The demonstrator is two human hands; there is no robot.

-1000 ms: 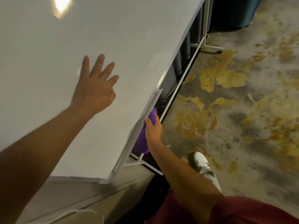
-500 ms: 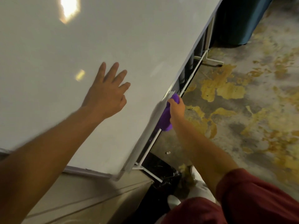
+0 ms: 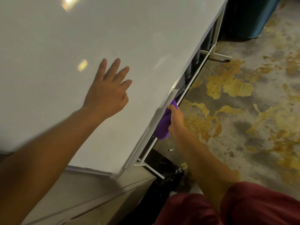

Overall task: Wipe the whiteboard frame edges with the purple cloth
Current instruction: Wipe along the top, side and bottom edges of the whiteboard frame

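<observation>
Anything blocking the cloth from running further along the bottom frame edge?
Nothing visible does. The right hand presses the purple cloth against the tray on the bottom frame edge, which looks bare beyond it.

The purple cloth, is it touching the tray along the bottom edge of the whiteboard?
Touching. In the head view, the right hand presses the purple cloth against the underside of the tray, with no gap visible between them.
</observation>
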